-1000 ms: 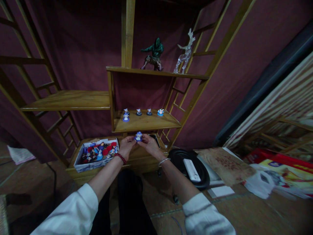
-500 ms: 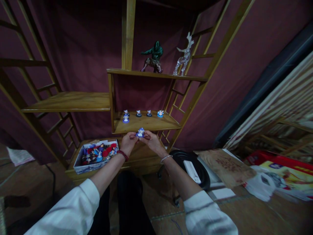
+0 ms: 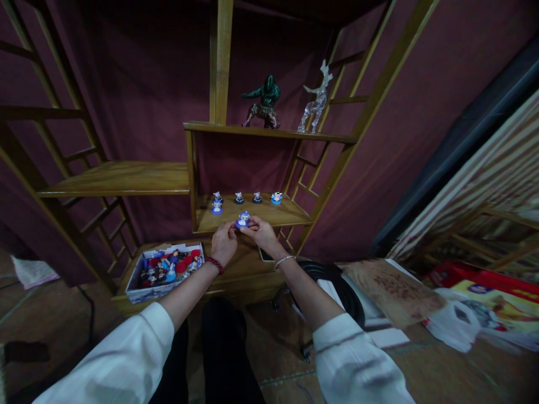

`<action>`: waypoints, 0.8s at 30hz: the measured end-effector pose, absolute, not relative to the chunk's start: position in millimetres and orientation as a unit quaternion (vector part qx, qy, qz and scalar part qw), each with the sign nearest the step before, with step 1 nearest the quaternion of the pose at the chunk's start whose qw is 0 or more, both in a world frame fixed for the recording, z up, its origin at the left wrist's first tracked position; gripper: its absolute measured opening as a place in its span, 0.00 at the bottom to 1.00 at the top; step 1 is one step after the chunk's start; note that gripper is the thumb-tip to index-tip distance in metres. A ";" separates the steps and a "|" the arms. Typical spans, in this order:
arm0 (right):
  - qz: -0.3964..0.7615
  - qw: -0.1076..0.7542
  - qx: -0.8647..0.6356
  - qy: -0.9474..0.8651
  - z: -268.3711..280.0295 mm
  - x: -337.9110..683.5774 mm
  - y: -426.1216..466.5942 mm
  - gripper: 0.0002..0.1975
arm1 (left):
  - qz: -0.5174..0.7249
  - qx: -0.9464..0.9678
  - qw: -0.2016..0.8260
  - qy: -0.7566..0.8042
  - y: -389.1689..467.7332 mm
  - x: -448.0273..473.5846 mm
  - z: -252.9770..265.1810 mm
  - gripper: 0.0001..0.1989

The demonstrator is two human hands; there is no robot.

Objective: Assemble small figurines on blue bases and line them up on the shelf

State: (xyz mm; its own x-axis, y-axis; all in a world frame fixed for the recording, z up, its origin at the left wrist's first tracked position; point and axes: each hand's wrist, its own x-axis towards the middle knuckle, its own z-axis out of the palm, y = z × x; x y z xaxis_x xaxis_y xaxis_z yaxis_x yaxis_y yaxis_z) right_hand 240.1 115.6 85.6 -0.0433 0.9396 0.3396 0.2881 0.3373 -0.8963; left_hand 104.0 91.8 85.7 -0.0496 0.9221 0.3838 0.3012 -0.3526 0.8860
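Figurine point(image 3: 243, 219) pinched by fingertips of left hand point(image 3: 224, 241) and right hand point(image 3: 261, 233), steadying it upright at the shelf point(image 3: 290, 214) edge.

The base of the small figurine point(image 3: 243, 219) is covered by the fingers point(image 3: 233, 226) of the left hand point(image 3: 224, 242) and right hand point(image 3: 261, 233), so whether it touches the shelf point(image 3: 290, 213) cannot be told. The four figures point(image 3: 238, 197) just beyond the fingers and those in the box point(image 3: 167, 267) to their left are too small and dark to be told apart. The black round object point(image 3: 332, 280) below and to the right of the fingers is partly hidden by the right forearm, and both sleeves are cut off by the bottom edge.
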 end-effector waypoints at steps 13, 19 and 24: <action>0.303 0.484 -0.486 -0.662 86.1 242.0 140.7 0.14 | 0.395 0.755 0.070 0.519 102.2 102.6 97.7 0.20; 0.270 0.465 -0.516 -0.667 80.0 245.2 160.7 0.14 | 0.375 0.777 0.047 0.504 110.0 105.9 97.6 0.19; 0.260 0.454 -0.526 -0.671 80.2 244.2 169.9 0.15 | 0.375 0.784 0.038 0.494 116.6 106.7 95.3 0.20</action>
State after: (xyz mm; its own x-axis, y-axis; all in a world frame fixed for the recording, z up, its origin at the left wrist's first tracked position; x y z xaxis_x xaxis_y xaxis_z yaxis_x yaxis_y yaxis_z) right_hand 244.2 169.9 80.2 -0.0349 0.9412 0.3361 0.4688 0.3124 -0.8262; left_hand 106.7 116.6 95.3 0.2308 0.8028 0.5497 0.7464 -0.5085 0.4293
